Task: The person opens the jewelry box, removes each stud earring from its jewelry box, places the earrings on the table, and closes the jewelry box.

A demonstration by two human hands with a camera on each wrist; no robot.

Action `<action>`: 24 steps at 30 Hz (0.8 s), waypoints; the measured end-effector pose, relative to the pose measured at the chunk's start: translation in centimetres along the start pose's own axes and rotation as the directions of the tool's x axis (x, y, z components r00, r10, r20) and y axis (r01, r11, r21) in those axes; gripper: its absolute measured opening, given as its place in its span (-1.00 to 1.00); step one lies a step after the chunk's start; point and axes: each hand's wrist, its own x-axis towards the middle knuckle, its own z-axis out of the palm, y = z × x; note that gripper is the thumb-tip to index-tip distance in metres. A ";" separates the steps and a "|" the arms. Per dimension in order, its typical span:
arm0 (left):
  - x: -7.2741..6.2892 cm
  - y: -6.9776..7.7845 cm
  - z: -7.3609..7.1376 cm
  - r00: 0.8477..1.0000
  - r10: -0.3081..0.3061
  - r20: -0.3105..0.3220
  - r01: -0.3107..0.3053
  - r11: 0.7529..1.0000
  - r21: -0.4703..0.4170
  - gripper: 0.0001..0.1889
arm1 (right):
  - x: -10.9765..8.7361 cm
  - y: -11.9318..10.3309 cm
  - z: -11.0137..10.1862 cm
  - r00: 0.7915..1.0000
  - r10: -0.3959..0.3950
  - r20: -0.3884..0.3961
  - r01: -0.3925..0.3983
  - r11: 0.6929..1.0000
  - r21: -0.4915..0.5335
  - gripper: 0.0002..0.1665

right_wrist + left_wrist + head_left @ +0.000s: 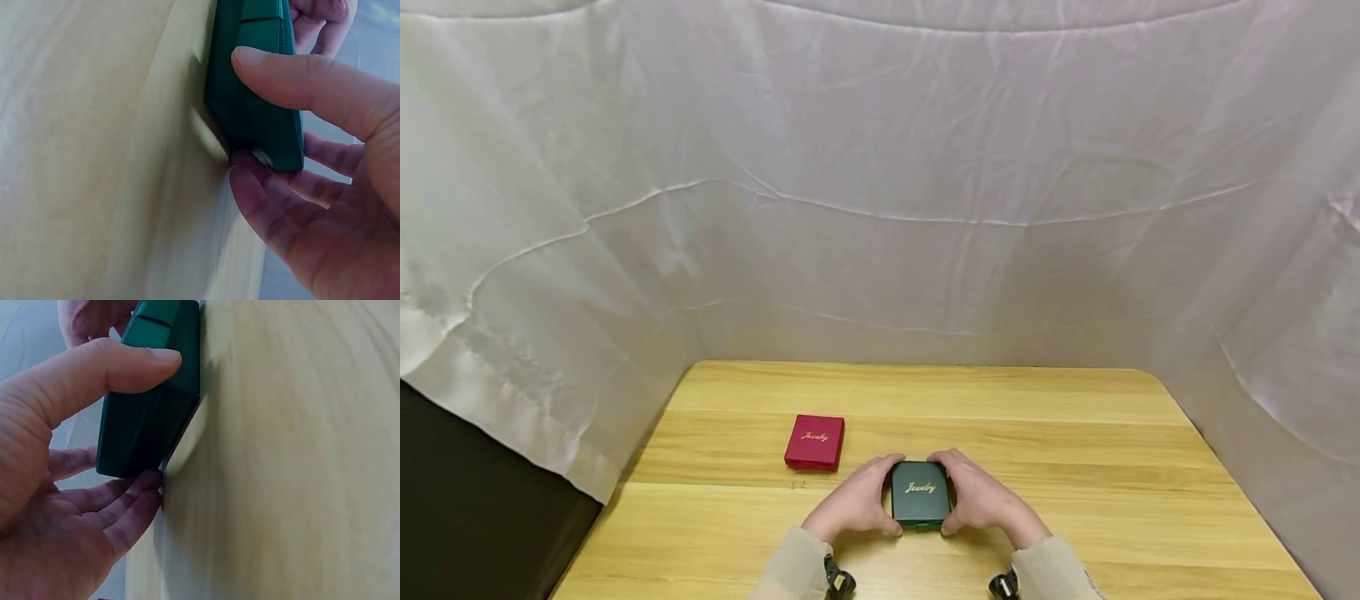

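A dark green jewelry box (921,502), closed and marked "Jewelry" in gold, lies at the front middle of the table. My left hand (863,498) grips its left side, and my right hand (983,497) grips its right side. In the left wrist view, the left thumb bends over the front face of the green box (134,434), with the other fingers around the far side near the tabletop. The right wrist view shows the right thumb on the same front face of the box (269,119), beside a flap, with the fingers behind.
A red jewelry box (815,440), also closed, sits to the left and farther back. Just in front of it lie a couple of tiny thin items (799,484), too small to tell. Pale curtains (880,275) hang behind and along the sides of the wooden table (1112,467).
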 end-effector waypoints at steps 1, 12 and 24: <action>0.0 0.0 0.0 1.000 0.002 0.000 -0.002 1.000 0.002 0.09 | 0.0 0.0 0.0 1.000 -0.003 -0.003 0.003 1.000 -0.003 0.12; 0.1 0.2 -0.2 1.000 0.021 0.011 -0.021 1.000 0.017 0.09 | 0.0 0.3 0.1 1.000 -0.014 -0.018 0.014 1.000 -0.016 0.11; -0.2 0.9 0.7 1.000 -0.004 0.012 0.004 0.999 0.043 0.15 | 0.1 0.0 -0.4 0.999 0.035 0.032 -0.035 0.999 -0.003 0.10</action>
